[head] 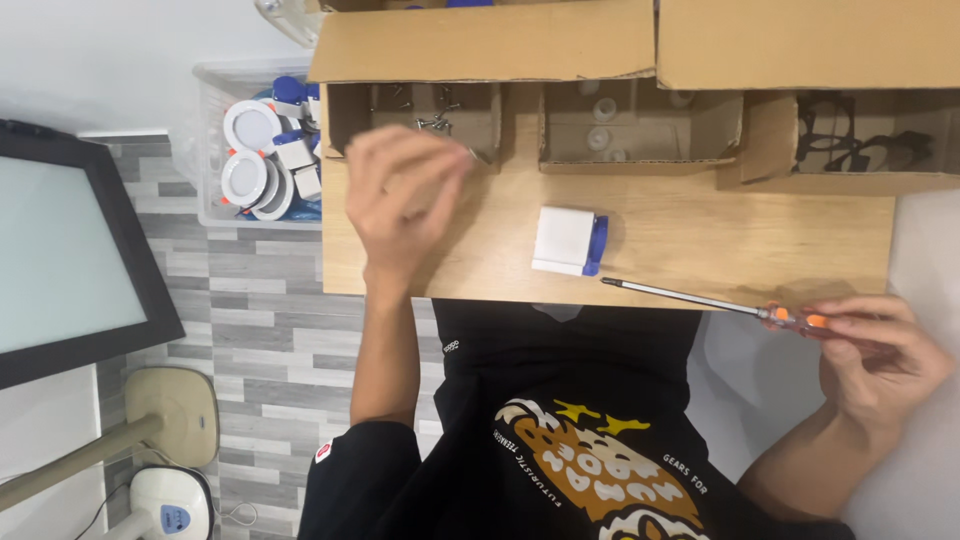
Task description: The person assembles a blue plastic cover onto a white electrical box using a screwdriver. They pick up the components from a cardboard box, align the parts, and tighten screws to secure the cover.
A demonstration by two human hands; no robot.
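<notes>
My left hand [400, 200] hovers over the wooden table [720, 235], just in front of a cardboard box holding screws [420, 120]. Its fingertips are pinched together, apparently on a small screw that is too blurred to make out. My right hand [880, 355] is off the table's near right corner and grips a screwdriver [700, 300] by its orange handle, with the metal shaft pointing left along the table edge. A small white block with a blue end piece [568, 240] lies on the table between my hands, touched by neither.
Three open cardboard boxes line the table's far edge: screws at left, white round parts [640, 125] in the middle, black wire-like parts [860, 145] at right. A clear bin of round white lamps [255, 160] stands left of the table. A dark-framed screen [70, 250] is at far left.
</notes>
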